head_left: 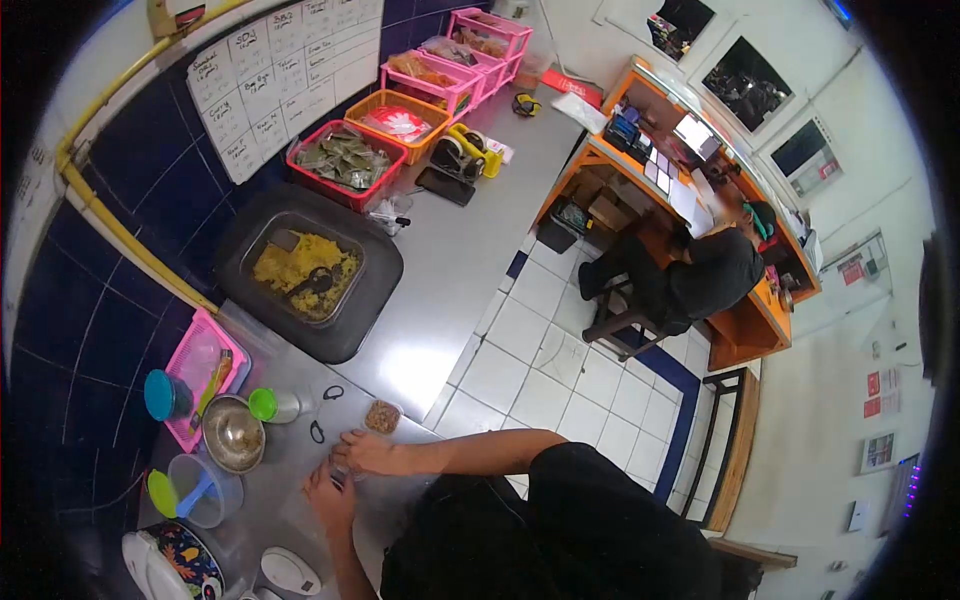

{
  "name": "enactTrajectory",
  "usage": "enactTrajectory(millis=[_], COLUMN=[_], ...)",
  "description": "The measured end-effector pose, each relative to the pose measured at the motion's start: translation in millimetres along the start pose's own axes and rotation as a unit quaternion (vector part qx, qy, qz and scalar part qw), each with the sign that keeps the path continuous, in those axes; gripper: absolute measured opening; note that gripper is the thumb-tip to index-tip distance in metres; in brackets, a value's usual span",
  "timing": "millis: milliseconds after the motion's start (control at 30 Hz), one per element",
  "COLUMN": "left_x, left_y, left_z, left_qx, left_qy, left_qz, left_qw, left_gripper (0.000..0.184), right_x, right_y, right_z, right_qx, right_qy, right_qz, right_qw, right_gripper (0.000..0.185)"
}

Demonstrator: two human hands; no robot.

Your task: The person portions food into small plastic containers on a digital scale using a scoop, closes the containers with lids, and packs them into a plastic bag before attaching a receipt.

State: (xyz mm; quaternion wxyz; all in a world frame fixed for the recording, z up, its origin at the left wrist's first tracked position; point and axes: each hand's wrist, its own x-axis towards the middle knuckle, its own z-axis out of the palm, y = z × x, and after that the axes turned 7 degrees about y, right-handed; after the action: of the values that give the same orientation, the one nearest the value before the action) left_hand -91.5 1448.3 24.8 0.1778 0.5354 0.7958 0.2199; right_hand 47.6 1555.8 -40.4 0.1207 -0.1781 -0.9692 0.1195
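My right hand (368,454) and my left hand (328,495) meet over the steel counter, fingers bent and pressed together around something small. Mostly hidden by the fingers, it shows only a clear edge and a dark patch. Just beyond my right hand sits a small clear tub of brown food (382,416). Two black loops, an upper loop (333,392) and a lower loop (317,432), lie on the steel near my hands. To their left stand a green-lidded jar (264,404) and a metal bowl (235,436).
A black-rimmed tray of yellow food (310,270) rests farther along the counter, before a red basket of packets (345,165) and a tape dispenser (465,155). A clear tub (215,497) and a patterned pot (185,560) stand lower left. Another person (700,275) sits at an orange desk.
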Motion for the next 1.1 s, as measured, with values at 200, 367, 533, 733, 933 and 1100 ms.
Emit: enactTrajectory(millis=[200,367,533,733,933,1100], left_x=[26,21,13,10,14,17], left_y=[-28,-35,8,9,12,15], left_z=[23,28,5,13,10,11], left_qx=[0.026,-0.026,0.073,0.140,0.200,0.177], left_qy=[-0.048,-0.070,-0.010,-0.015,-0.043,-0.042], left_qz=[-0.038,-0.085,-0.016,-0.003,0.050,0.064], left_qw=[0.998,0.994,0.997,0.990,0.978,0.981], left_gripper=[0.054,0.049,0.058,0.068,0.067,0.061], right_x=[-7,-13,-8,-4,4,5], right_y=[1,4,2,1,-7,2], right_z=[-26,-24,4,15,-49,-25], right_qx=[0.017,0.016,0.000,0.029,0.011,-0.049], right_qy=[-0.027,-0.005,0.109,-0.102,-0.109,-0.106], right_qz=[0.005,-0.022,-0.020,0.043,0.026,-0.021], right_qw=[0.999,1.000,0.994,0.993,0.994,0.993], right_gripper=[0.069,0.067,0.025,0.035,0.021,0.019])
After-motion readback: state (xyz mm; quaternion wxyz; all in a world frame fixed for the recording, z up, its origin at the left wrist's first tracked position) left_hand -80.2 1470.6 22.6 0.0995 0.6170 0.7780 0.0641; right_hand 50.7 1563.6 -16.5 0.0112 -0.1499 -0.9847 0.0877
